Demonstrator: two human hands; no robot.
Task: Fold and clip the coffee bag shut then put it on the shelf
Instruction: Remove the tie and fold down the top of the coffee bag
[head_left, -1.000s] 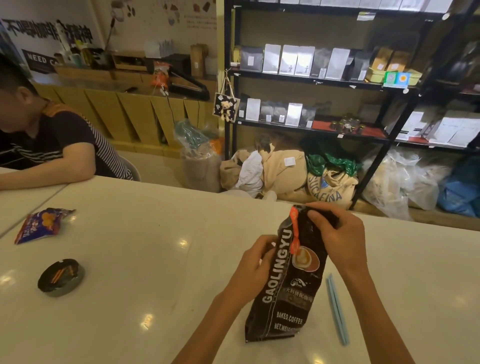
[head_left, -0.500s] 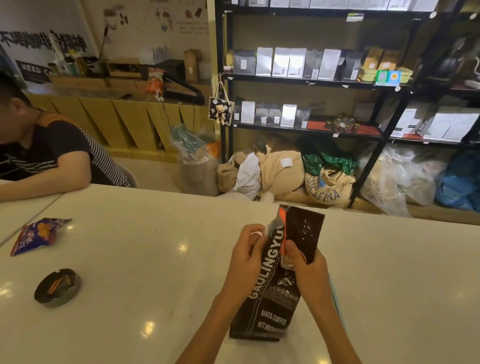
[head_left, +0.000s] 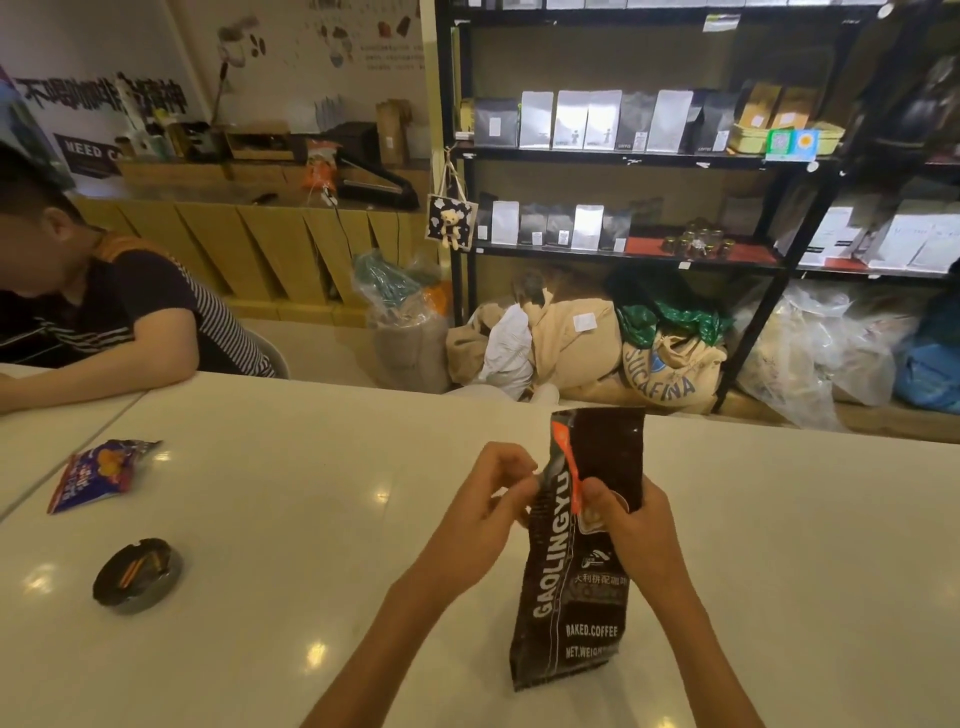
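Note:
A black coffee bag (head_left: 571, 587) marked GAOLINGYU stands upright on the white table (head_left: 291, 519), its flat top unfolded and standing straight up. My left hand (head_left: 483, 509) pinches the bag's left edge near the top. My right hand (head_left: 631, 525) grips the bag's upper right side, thumb on the front by an orange stripe. The black shelf (head_left: 623, 156) with rows of coffee bags stands behind the table. The blue clip is hidden, not seen in this view.
A dark ashtray (head_left: 137, 574) and a snack packet (head_left: 98, 475) lie at the table's left. A person in a striped shirt (head_left: 119, 312) leans on the neighbouring table. Sacks (head_left: 665, 364) and plastic bags are piled on the floor under the shelf.
The bag's top has been straightened up from folded-over to flat and upright. My right hand slid from the top down to the bag's upper side. The bag shifted slightly left, hiding the blue clip.

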